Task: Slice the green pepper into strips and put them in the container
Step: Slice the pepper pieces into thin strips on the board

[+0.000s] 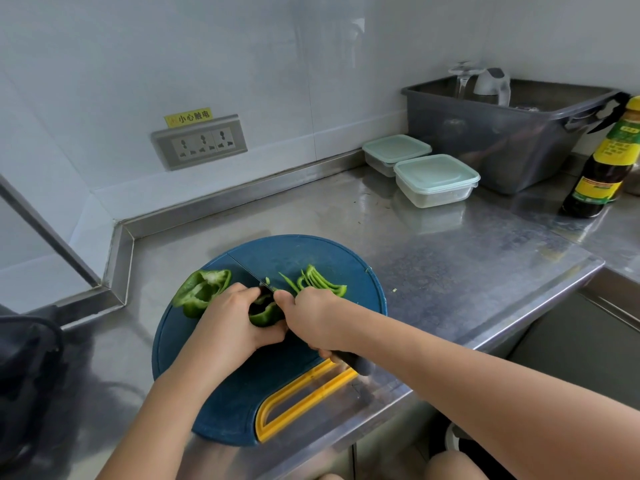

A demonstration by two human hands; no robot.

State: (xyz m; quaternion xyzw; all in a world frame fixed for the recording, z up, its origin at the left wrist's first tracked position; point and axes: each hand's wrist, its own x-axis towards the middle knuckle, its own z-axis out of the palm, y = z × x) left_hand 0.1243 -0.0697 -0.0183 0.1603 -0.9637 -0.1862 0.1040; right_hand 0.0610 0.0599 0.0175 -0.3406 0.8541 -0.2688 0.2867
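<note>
A pepper piece point(265, 315) is being sliced on the cutting board point(294, 251).
It is gripped by the curled left hand point(230, 318); the knife point(349, 361) is clasped in the right hand point(317, 318). Cut strips point(320, 282) are piled beside the blade, and the lidded container point(434, 180) is set well apart on the surface point(450, 254).

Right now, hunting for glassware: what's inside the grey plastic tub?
A clear stemmed glass and a white kettle-like jug rise above the rim of the grey plastic tub; its murky walls hide anything lower.
</note>
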